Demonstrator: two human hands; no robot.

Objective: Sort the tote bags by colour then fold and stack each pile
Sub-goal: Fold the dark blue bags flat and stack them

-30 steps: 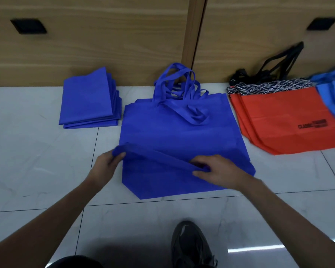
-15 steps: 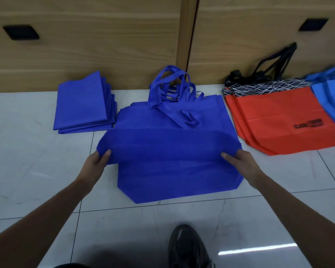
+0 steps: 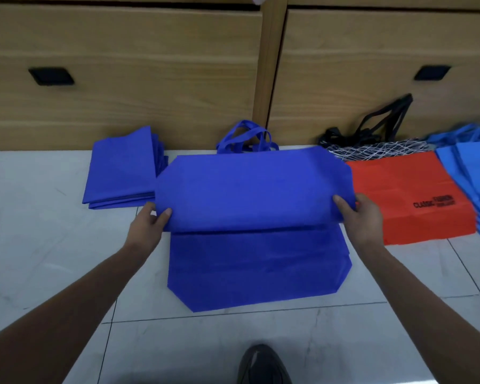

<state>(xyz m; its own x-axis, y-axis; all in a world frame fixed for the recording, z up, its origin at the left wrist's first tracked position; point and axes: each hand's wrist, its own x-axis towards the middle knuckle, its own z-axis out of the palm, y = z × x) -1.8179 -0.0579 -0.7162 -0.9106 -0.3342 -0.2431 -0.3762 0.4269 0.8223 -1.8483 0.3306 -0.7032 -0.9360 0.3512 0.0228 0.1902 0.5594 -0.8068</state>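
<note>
1. Dark-blue tote bag (image 3: pixel 250 189) on top of the flat dark-blue pile (image 3: pixel 258 267), centre of the floor (image 3: pixel 34 231). Its near half is lifted and doubled toward 12 o'clock, and handles poke out beyond.
2. Left hand (image 3: pixel 147 225): fingers pinch the bag's 9 o'clock edge. Right hand (image 3: pixel 360 217): fingers pinch the 3 o'clock edge.
3. Folded dark-blue stack (image 3: pixel 119 167) at 10 o'clock, just beside the lifted bag.
4. Orange bags (image 3: pixel 405 195) at 3 o'clock, close by; light-blue bags (image 3: pixel 471 173) past them.
5. Bare tiles at 8 o'clock; shoe (image 3: pixel 261 364) at 6 o'clock.
</note>
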